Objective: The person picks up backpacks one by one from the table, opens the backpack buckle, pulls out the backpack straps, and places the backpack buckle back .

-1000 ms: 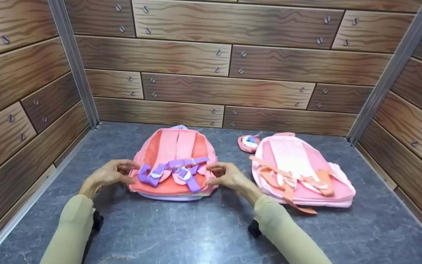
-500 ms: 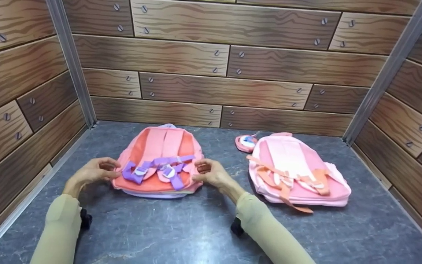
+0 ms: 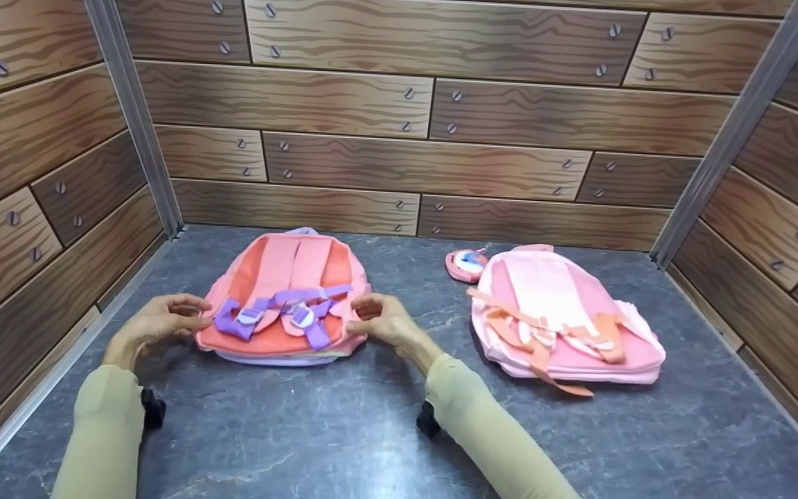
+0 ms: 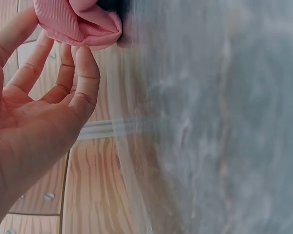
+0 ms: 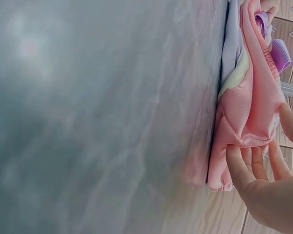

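Observation:
A coral-pink backpack (image 3: 295, 256) lies straps-up on the dark table, its purple straps (image 3: 316, 336) gathered across its lower half. My left hand (image 3: 163, 322) pinches its lower left side; in the left wrist view thumb and fingertips meet the folded pink fabric (image 4: 63, 24). On the opposite side my right hand (image 3: 392, 326) holds the lower right corner, thumb on the upper face and fingers against the side pocket (image 5: 249, 107). Lavender cloth shows under the bag's near edge. Part of each hand's fingers is hidden behind the bag in the head view.
To the right lies a second, lighter pink backpack (image 3: 565, 298) with orange straps (image 3: 610, 339), one trailing onto the table. A small round pink pouch (image 3: 467, 265) sits at its upper left. Wood-patterned walls (image 3: 343, 111) enclose the table (image 3: 288, 443) at back and sides.
The coral-pink backpack has slid left across the table, with both hands moving along at its sides. The lighter backpack and the round pouch have stayed in place.

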The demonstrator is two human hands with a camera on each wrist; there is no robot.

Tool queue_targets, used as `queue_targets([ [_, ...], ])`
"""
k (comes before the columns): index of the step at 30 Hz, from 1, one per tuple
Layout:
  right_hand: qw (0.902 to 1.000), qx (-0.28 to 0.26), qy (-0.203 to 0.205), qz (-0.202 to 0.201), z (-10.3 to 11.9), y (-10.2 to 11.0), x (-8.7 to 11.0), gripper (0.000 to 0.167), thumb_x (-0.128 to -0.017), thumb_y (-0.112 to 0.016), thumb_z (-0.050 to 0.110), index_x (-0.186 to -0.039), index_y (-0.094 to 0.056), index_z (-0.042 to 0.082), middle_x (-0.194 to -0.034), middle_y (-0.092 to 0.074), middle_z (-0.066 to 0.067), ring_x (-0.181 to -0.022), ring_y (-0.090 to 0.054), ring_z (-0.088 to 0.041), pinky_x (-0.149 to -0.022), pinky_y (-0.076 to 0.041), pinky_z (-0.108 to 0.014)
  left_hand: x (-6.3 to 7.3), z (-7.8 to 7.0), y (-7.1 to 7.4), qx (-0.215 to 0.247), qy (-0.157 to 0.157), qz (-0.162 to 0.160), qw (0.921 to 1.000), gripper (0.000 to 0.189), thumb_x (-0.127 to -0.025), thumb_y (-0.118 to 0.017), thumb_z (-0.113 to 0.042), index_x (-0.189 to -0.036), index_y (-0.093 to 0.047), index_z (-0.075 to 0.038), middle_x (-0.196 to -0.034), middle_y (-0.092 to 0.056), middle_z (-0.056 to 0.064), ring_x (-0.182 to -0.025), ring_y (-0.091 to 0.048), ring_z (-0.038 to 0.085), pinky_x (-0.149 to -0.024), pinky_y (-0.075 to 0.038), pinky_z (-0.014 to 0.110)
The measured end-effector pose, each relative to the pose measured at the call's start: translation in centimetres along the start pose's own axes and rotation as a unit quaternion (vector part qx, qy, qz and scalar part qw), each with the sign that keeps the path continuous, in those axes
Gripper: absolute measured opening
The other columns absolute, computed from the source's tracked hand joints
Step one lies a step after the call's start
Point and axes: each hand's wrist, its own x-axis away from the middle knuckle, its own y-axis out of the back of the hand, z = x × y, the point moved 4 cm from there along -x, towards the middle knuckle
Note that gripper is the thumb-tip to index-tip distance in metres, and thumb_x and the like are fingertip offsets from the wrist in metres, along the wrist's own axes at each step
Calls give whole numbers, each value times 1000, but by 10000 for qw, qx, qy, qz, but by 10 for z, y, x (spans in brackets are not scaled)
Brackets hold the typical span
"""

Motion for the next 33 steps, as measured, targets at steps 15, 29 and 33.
queue_targets([
  [15, 9998, -140, 129, -46, 9, -28, -9, 40, -77, -77, -2, -115, -65, -5, -110, -68, -17, -95, -60, -16, -85, -52, -26, 6, 3, 18, 136, 179, -253, 9994, 60, -89, -71, -21, -137, -47, 7, -118, -58, 6, -83, -60, 4, -78, -54, 27],
  [29, 9997, -228, 83, 95, 12, -36, -11, 39, -77, -78, 0, -115, -66, -3, -111, -69, -16, -96, -61, -17, -81, -53, -23, 11, 10, 26, 330, 344, -400, 9981, 61, -91, -69, -21, -140, -44, 7, -109, -61, -2, -87, -62, 4, -80, -55, 26],
  [33, 9990, -368, 179, 183, 10, -26, -8, 40, -78, -76, 0, -116, -65, -4, -112, -68, -17, -97, -63, -16, -84, -55, -26, 11, 9, 28, 272, 197, -660, 9973, 60, -89, -72, -21, -136, -48, 7, -107, -62, -4, -84, -62, 4, -79, -56, 28],
])
